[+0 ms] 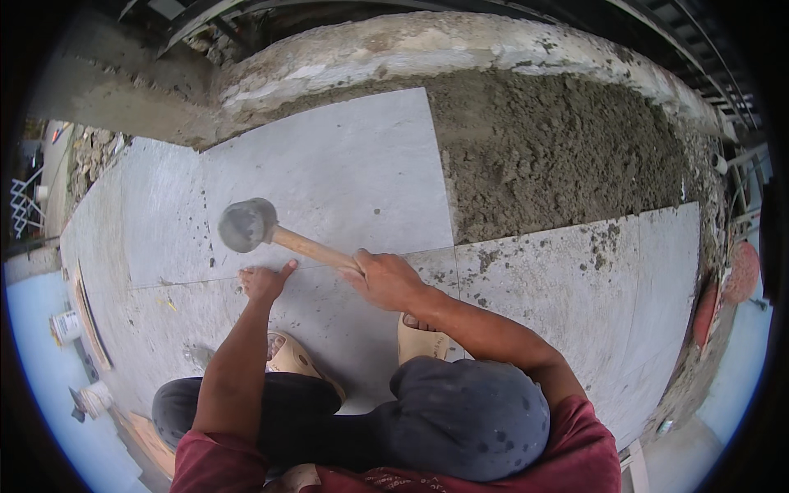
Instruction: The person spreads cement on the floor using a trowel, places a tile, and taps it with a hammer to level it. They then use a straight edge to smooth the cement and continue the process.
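- Far left: white bucket (66, 327) by the edge of the paving, well apart from both hands.
- Mallet (291, 241) lies over the big grey tile (345, 156), left of the right hand. Dark round head (245, 226) is its leftmost part, above the tile's near left area; touching or just clear of the surface, can't tell.
- Left hand (261, 283) sits just on the near side of the head, a bit right of it, by the seam between tile rows. Thumb spread away from the other fingers, which bend down at the tile; no object seen in it. How hard it presses, can't tell.
- Wooden handle: long axis slants from the head rightward and back toward the person, passing beyond the left thumb, not seen touching it.
- Right hand (385, 279) has fingers wrapped round the handle's end. It controls the mallet, but the left hand is nearer the head: key relation.
- Right: rough grey mortar (567, 152) past the tile's right edge, with a spattered tile (559, 279) on its near side.
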A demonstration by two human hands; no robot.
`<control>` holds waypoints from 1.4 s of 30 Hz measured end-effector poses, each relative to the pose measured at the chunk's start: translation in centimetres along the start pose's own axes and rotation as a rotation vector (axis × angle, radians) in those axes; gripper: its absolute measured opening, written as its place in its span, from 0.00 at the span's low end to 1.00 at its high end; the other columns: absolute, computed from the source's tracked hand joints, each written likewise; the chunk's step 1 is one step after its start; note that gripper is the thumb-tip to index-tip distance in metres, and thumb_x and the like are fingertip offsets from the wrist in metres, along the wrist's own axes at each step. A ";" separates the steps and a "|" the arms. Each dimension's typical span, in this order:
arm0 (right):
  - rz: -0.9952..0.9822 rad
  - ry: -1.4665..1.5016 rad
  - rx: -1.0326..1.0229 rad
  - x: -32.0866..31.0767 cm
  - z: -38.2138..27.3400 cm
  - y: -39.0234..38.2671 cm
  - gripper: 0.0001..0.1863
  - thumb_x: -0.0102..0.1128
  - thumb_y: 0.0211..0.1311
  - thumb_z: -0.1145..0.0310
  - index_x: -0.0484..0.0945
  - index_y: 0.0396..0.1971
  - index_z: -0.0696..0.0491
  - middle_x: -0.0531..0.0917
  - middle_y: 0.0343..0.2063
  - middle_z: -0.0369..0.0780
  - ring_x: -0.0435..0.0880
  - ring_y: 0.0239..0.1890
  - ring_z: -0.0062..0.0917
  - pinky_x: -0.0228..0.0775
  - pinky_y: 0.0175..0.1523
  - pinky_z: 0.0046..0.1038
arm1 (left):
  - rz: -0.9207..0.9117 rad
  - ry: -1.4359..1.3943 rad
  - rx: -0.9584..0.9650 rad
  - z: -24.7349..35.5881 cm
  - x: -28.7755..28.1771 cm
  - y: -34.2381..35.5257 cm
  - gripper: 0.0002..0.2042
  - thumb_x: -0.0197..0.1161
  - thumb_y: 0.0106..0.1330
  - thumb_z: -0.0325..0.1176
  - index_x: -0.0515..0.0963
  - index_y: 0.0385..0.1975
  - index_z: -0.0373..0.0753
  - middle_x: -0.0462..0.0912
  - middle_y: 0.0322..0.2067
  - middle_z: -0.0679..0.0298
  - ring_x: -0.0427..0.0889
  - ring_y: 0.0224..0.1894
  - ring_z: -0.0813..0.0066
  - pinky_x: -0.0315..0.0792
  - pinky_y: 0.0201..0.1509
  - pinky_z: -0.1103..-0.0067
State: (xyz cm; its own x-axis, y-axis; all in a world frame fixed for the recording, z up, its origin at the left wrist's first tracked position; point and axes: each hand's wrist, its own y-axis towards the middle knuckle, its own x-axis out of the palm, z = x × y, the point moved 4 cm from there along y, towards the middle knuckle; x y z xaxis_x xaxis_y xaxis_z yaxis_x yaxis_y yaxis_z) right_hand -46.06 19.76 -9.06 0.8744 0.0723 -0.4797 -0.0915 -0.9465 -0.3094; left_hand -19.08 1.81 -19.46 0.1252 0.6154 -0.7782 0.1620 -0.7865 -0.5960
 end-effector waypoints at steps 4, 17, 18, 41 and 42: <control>0.051 0.076 0.004 -1.3 -0.1 -1.8 0.25 0.50 0.69 0.49 0.72 0.33 0.61 0.80 0.19 0.52 0.81 0.25 0.50 0.72 0.32 0.47 | 0.002 0.033 -0.018 1.0 -0.8 -1.1 0.68 0.62 0.45 0.76 0.39 0.67 0.18 0.37 0.70 0.34 0.38 0.74 0.42 0.41 0.74 0.57; 0.193 0.268 0.181 0.7 4.4 -3.6 0.19 0.57 0.69 0.57 0.71 0.27 0.58 0.70 0.11 0.36 0.69 0.13 0.22 0.61 0.20 0.31 | 0.135 0.125 0.415 0.7 -22.1 1.3 0.49 0.53 0.59 0.70 0.63 0.61 0.22 0.69 0.58 0.35 0.69 0.62 0.42 0.66 0.65 0.62; 0.176 0.322 0.165 1.3 4.3 -3.0 0.18 0.57 0.69 0.57 0.70 0.27 0.57 0.69 0.12 0.34 0.68 0.12 0.19 0.60 0.19 0.29 | 0.209 0.070 0.405 -1.5 -25.2 -1.1 0.47 0.56 0.61 0.66 0.60 0.63 0.23 0.67 0.60 0.36 0.67 0.66 0.51 0.61 0.69 0.67; -0.128 0.201 0.080 2.7 6.7 3.5 0.17 0.49 0.73 0.56 0.69 0.28 0.52 0.62 0.13 0.28 0.60 0.11 0.13 0.50 0.17 0.21 | -0.589 -0.578 -0.425 -18.7 25.7 -33.3 0.28 0.61 0.64 0.51 0.70 0.54 0.34 0.77 0.48 0.45 0.77 0.52 0.48 0.70 0.55 0.60; -0.101 0.216 0.155 2.4 5.3 2.4 0.18 0.48 0.73 0.55 0.69 0.28 0.52 0.61 0.12 0.29 0.59 0.11 0.13 0.49 0.16 0.21 | -0.619 -0.581 -0.441 -19.4 27.2 -34.5 0.28 0.62 0.64 0.51 0.70 0.54 0.34 0.77 0.47 0.45 0.77 0.51 0.48 0.70 0.54 0.60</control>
State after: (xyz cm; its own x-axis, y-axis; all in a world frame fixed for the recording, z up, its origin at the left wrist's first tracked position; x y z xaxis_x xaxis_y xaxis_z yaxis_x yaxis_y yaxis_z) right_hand -46.74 19.30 -15.35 0.9626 0.0794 -0.2591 -0.0559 -0.8773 -0.4766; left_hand -2.28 46.70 -16.20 -0.5922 0.7006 -0.3980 0.4061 -0.1671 -0.8984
